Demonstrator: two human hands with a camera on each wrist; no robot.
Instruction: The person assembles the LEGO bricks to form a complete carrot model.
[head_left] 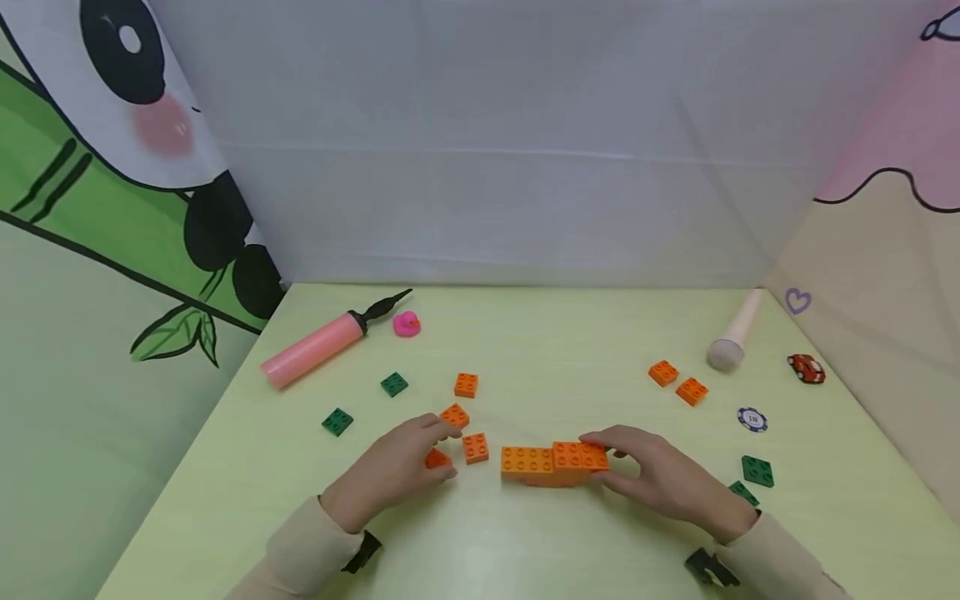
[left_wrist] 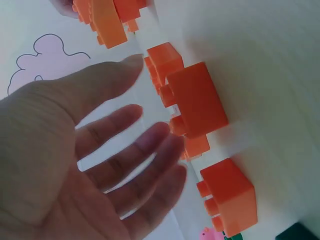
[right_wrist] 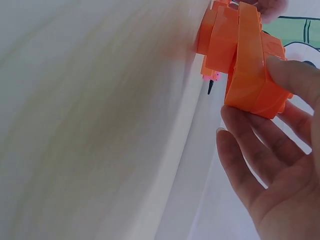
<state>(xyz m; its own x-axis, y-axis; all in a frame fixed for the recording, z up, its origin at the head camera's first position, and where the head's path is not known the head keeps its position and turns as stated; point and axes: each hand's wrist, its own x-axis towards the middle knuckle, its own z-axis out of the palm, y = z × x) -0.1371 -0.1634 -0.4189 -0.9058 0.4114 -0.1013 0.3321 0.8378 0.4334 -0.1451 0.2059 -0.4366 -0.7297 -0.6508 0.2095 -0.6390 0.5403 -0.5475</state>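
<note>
Several orange bricks are joined in a low assembly [head_left: 527, 462], with two-stud-wide bricks on its top at the right end. The right hand [head_left: 660, 475] holds that end, thumb on the near side and fingers on the far side; the right wrist view shows the assembly [right_wrist: 247, 60] between thumb and fingers. Over a loose orange brick [head_left: 438, 458] the left hand [head_left: 397, 467] spreads thumb and fingers around it. In the left wrist view a gap shows between the left hand [left_wrist: 100, 150] and the nearest orange brick [left_wrist: 200, 100]. More loose orange bricks [head_left: 476, 448] lie beside it.
Green bricks [head_left: 337, 422] lie at the left, others [head_left: 757, 471] at the right. Farther back are a pink pump [head_left: 315, 348], a pink duck [head_left: 407, 324], two orange bricks [head_left: 692, 391], a microphone-shaped object [head_left: 735, 333], a red toy car [head_left: 806, 368] and a round chip [head_left: 752, 419].
</note>
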